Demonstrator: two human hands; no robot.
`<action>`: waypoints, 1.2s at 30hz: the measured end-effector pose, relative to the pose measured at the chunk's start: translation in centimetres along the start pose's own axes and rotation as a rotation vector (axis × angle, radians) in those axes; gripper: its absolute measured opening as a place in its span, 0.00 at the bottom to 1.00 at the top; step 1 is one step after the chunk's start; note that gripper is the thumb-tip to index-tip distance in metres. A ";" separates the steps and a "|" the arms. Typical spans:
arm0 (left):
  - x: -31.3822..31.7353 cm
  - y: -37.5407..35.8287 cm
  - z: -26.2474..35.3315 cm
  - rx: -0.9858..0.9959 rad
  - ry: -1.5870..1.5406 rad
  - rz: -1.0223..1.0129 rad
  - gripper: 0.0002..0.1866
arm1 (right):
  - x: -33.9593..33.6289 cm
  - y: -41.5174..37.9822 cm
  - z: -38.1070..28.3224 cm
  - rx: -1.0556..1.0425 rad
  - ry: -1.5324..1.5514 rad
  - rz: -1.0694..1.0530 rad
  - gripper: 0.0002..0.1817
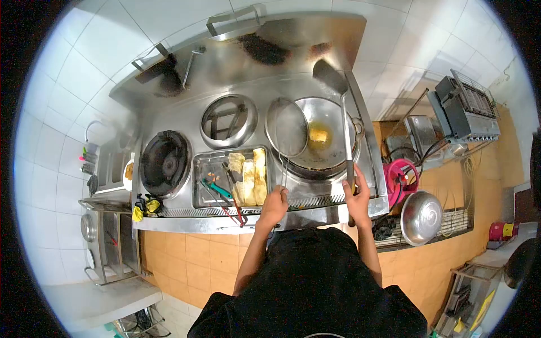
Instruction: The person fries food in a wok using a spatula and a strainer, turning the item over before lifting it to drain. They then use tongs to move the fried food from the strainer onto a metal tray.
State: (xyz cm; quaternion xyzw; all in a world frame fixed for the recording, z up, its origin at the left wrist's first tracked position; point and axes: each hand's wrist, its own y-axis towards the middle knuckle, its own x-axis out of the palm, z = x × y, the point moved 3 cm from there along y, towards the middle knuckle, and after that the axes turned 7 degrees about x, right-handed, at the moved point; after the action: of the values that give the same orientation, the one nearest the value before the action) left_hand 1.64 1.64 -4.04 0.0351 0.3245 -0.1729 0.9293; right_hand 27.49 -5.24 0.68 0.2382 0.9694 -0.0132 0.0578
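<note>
My left hand (pixel 274 207) is closed round the thin handle of a round mesh strainer (pixel 287 127). The strainer's head overlaps the left side of a metal wok (pixel 332 110). Inside the wok, a golden block of food (pixel 319 137) lies in a little yellow liquid, apart from the strainer. My right hand (pixel 358 198) grips the long handle of a wok spatula (pixel 345 124). Its dark blade (pixel 329 78) points away from me, beyond the wok's far right rim, near the steel backsplash.
Left of the wok, a steel tray (pixel 197 163) bears pale yellow slabs (pixel 248 177), red-handled tongs (pixel 235 197) and a green-handled tool (pixel 218 190). Behind it is a metal ring (pixel 205 134); farther left, a black burner (pixel 164 163). A metal bowl (pixel 421 218) and pink stool (pixel 401 181) stand right.
</note>
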 end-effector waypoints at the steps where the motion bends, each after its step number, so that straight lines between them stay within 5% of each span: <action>1: -0.1 0.0 0.1 0.002 0.001 0.001 0.12 | -0.1 -0.2 0.6 -0.002 0.001 0.001 0.32; 7: -0.8 -0.6 0.8 0.034 -0.058 0.018 0.12 | 0.0 -1.5 3.1 0.244 -0.017 -0.080 0.33; 19: -0.6 -1.0 0.6 -0.066 -0.031 0.024 0.11 | 0.3 -1.7 5.6 0.349 0.120 -0.090 0.30; 36: -2.1 -0.6 2.0 0.063 -0.029 0.094 0.09 | 0.0 -1.1 3.7 0.291 0.159 -0.015 0.30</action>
State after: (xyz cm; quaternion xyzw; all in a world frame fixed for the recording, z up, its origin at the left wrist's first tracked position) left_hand 1.07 1.35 -1.20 0.0768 0.3036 -0.1396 0.9394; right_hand 27.34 -6.45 -2.96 0.2372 0.9605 -0.1352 -0.0543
